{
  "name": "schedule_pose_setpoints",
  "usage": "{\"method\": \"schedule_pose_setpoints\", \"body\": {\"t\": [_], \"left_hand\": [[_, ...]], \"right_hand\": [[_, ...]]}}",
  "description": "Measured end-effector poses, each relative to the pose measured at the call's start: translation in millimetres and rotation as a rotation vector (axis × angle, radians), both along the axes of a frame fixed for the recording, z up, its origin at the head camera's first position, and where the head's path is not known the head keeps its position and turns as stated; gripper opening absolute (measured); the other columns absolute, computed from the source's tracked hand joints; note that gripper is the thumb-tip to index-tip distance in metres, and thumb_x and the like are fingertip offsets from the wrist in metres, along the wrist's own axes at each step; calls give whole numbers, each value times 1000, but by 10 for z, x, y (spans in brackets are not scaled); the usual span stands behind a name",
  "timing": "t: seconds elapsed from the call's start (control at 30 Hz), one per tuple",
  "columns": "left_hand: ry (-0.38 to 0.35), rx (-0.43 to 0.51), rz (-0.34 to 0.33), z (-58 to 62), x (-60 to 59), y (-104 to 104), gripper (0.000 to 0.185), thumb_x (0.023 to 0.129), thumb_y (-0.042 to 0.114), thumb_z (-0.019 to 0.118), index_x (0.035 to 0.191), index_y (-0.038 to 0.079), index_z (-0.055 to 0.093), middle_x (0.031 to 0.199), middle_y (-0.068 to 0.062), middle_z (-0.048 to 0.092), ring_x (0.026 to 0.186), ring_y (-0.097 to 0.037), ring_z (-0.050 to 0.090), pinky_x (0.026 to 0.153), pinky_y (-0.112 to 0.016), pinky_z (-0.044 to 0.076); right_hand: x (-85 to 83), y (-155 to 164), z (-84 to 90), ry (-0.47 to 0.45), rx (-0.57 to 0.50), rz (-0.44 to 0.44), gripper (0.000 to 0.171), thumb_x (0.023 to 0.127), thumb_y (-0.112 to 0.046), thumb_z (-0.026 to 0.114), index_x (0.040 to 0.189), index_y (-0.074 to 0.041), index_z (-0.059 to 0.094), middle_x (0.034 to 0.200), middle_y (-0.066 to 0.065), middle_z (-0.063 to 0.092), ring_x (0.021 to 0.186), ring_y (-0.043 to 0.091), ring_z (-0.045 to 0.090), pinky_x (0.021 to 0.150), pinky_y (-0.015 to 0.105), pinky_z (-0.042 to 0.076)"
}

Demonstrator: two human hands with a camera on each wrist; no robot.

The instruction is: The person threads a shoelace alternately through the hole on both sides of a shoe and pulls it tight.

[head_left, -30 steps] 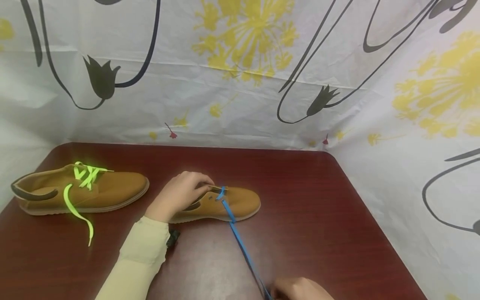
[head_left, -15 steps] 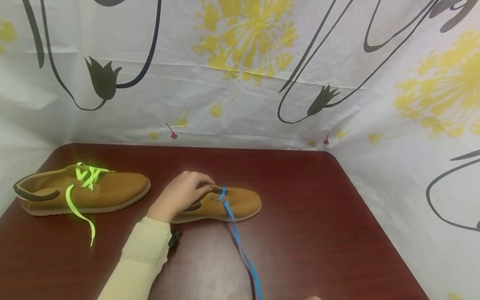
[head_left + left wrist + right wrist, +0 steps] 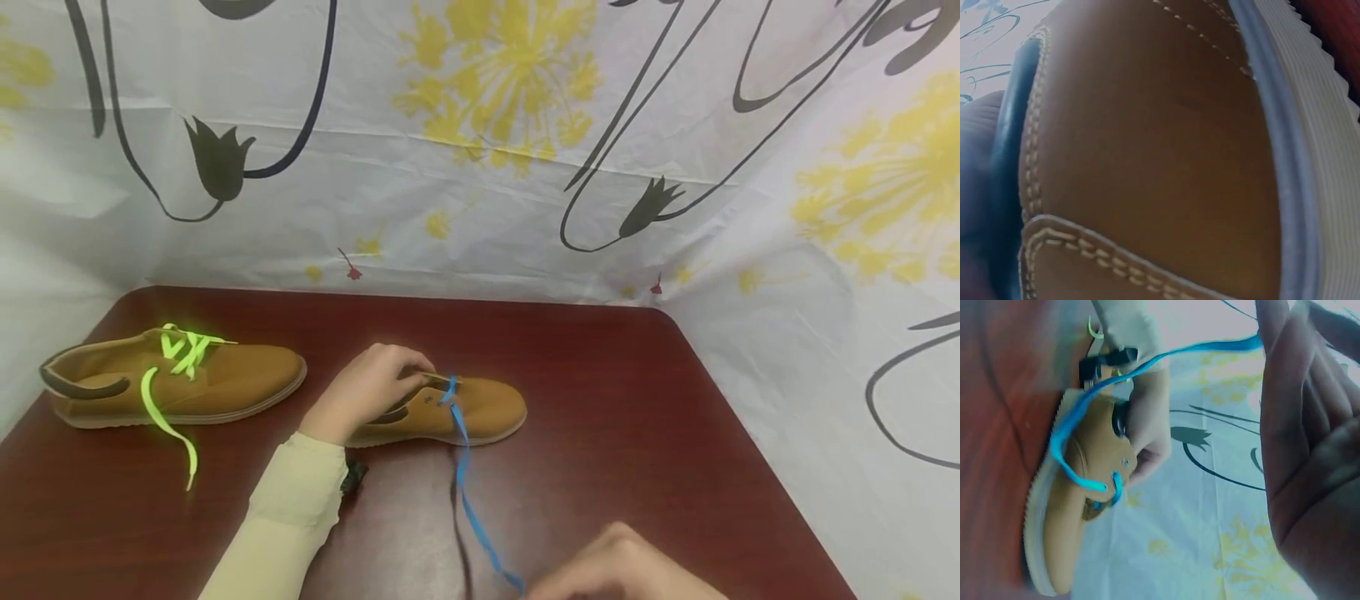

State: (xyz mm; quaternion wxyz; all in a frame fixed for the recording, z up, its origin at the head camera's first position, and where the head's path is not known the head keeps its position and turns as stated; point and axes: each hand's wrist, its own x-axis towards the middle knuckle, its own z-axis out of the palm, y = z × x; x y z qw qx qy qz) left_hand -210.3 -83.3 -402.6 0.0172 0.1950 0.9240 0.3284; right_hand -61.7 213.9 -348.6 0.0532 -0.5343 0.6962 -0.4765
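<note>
Fingers of the left hand (image 3: 367, 390) curl over the collar of the tan suede shoe with the pale ribbed sole (image 3: 480, 410), holding it down on the dark red table (image 3: 630, 400).

The right hand (image 3: 626, 571), at the near table edge, pinches the free end of the flat blue lace (image 3: 467, 492) between fingertips (image 3: 1272, 325); its other fingers look loosely bent, the palm half open. This lace passes through only the eyelets nearest the toe and trails slack toward that hand, so lacing looks barely begun, with the upper eyelets bare. To the left, well apart, a second tan shoe (image 3: 225, 383) already carries a neon-green lace (image 3: 168, 417), criss-crossed, one tail lying loose on the table.
</note>
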Motion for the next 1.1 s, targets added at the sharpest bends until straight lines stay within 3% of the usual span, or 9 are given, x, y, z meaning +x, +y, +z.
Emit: {"method": "schedule_pose_setpoints", "body": {"t": [0.07, 0.1, 0.2, 0.37, 0.6, 0.7, 0.83, 0.97, 1.1], "left_hand": [[6, 13, -4, -4, -6, 4, 13, 95, 19, 72, 106, 19, 79, 102, 4, 77, 91, -11, 70, 85, -35, 57], [5, 18, -7, -6, -7, 8, 13, 95, 19, 72, 105, 19, 79, 102, 5, 77, 91, -10, 70, 84, -35, 57], [-5, 29, -14, -2, -3, 26, 12, 95, 19, 72, 104, 20, 79, 102, 5, 77, 91, -10, 69, 84, -34, 57], [-11, 19, -12, 5, 1, 44, 12, 95, 19, 71, 104, 21, 79, 101, 6, 77, 90, -8, 69, 82, -33, 57], [15, 9, -6, 20, -4, 38, 11, 95, 21, 71, 103, 21, 79, 98, 8, 77, 88, -7, 70, 82, -33, 57], [19, 12, 4, 25, -3, 23, 11, 95, 22, 71, 102, 21, 79, 97, 8, 77, 87, -7, 69, 82, -33, 57], [12, 18, 18, 11, -17, 12, 11, 95, 24, 71, 101, 20, 79, 95, 8, 77, 85, -6, 68, 81, -32, 57], [17, 9, 26, 6, -37, 18, 11, 96, 24, 71, 102, 20, 80, 96, 8, 77, 84, -6, 68, 81, -32, 56], [16, 3, 31, 10, -40, 12, 11, 96, 23, 71, 102, 20, 80, 96, 7, 77, 81, -5, 66, 79, -31, 56]], "right_hand": [[-116, -57, 2, -11, -31, -38, 16, 85, 10, 69, 97, 1, 75, 79, 6, 76, 70, -1, 67, 61, 5, 48], [-231, 39, 21, 54, 56, 74, 21, 90, 4, 70, 109, -5, 75, 91, 3, 79, 80, -2, 71, 67, 7, 52], [-383, -6, -5, 11, 25, 22, 23, 88, 5, 73, 108, -5, 76, 94, 8, 80, 80, 4, 73, 65, 12, 54], [-572, -120, 60, -59, -34, -51, 26, 85, 11, 72, 106, -5, 77, 89, 7, 75, 69, 5, 65, 56, 15, 51], [-810, -323, 216, -82, -80, -144, 23, 87, 11, 70, 99, -6, 77, 104, 11, 73, 94, 15, 68, 71, 28, 56], [-931, -440, 233, -169, -62, -252, 18, 92, 5, 67, 99, -9, 77, 98, 12, 77, 85, 14, 73, 68, 31, 59], [-1106, -612, 190, -323, -106, -379, 20, 95, -4, 67, 115, -10, 69, 80, 10, 73, 65, 18, 66, 60, 33, 56], [-1283, -735, 86, -372, -202, -387, 16, 96, -2, 65, 112, -2, 65, 74, 3, 69, 56, 22, 54, 54, 33, 50], [-1432, -786, -3, -339, -204, -368, 13, 96, -2, 63, 105, 3, 72, 82, 2, 75, 57, 20, 58, 54, 32, 51]]}}
